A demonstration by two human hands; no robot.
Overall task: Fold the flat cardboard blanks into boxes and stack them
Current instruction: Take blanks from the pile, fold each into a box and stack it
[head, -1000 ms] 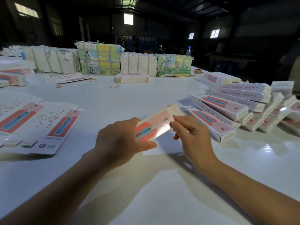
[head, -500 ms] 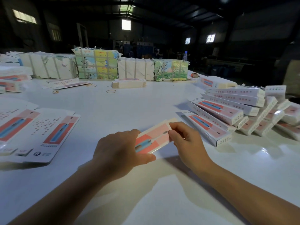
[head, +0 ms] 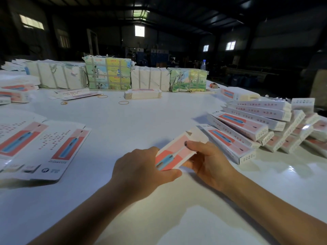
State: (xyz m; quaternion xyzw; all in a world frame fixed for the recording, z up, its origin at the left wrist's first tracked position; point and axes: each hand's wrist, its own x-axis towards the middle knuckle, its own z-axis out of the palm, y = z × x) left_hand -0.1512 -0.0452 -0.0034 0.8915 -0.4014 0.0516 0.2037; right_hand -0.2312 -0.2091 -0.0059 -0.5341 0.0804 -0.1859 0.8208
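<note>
A half-folded box [head: 174, 152] is being held above the white table [head: 141, 121]; its near end is being gripped by the left hand [head: 141, 171], fingers curled round it; its far half is being pinched by the right hand [head: 210, 162], thumb on top; finished boxes [head: 251, 126] are being kept at two o'clock, flat blanks [head: 58, 147] at ten; wrapped bundles [head: 108, 75] are being stored at twelve, before a dim hall.

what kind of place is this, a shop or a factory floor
Probably a packaging workshop or warehouse, not a shop: strapped bundles of printed card line a big white table, folded boxes pile up on the right, and a dark industrial hall stands behind.
</note>
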